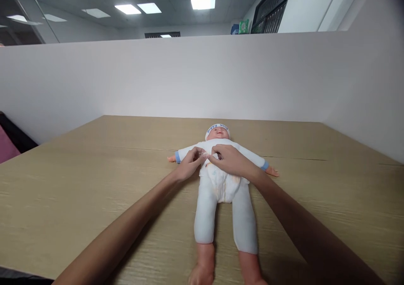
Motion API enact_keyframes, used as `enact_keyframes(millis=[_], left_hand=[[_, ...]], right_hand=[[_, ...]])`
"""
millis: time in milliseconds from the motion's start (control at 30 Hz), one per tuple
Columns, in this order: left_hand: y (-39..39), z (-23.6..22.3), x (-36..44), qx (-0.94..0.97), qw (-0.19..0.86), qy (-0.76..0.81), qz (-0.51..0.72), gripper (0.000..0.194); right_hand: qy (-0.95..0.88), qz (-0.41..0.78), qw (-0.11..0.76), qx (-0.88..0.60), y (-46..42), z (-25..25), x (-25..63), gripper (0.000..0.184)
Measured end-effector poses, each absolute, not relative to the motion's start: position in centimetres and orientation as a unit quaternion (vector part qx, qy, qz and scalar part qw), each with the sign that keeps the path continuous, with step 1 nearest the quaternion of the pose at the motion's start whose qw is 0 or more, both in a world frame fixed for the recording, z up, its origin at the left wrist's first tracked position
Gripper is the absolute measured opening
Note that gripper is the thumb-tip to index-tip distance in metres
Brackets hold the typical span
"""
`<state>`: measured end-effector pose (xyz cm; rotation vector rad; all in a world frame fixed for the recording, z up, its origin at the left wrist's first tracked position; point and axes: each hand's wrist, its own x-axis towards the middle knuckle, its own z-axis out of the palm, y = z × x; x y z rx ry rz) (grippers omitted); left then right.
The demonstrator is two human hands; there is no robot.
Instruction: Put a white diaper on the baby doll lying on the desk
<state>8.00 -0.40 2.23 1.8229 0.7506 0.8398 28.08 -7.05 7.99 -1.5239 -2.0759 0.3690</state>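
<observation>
At the top edge of a white disposable diaper (pixel 222 184), the left hand (pixel 191 163) and right hand (pixel 232 158) nearly meet, thumbs and fingers narrowed to a pinch, seemingly on that edge. The diaper, puffy and faintly printed, sits over the white, blue-cuffed outfit (pixel 244 219) of a baby doll (pixel 206 207). It lies face-up on the wood-grain table (pixel 94 184), feet toward the person, probably to keep its front within reach.
</observation>
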Motion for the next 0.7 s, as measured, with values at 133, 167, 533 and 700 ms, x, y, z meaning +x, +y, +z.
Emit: enact_keyframes(millis=[133, 167, 533, 700], left_hand=[[0.1, 1.8, 8.2, 0.763, 0.464, 0.299, 0.336, 0.046], [0.0, 1.8, 8.3, 0.765, 0.450, 0.309, 0.342, 0.044], [-10.1, 4.8, 6.1, 0.867, 0.229, 0.263, 0.357, 0.022], [-12.3, 4.4, 5.1, 0.938, 0.216, 0.197, 0.186, 0.026]], right_hand=[[-0.749, 0.162, 0.302, -0.568, -6.6, 7.6, 28.4, 0.041], [-0.741, 0.166, 0.326, -0.563, -6.4, 7.4, 28.4, 0.037], [-0.780, 0.138, 0.389, -0.470, -18.4, 5.5, 27.4, 0.007], [-0.771, 0.192, 0.314, -0.520, -22.5, 2.1, 29.7, 0.009]])
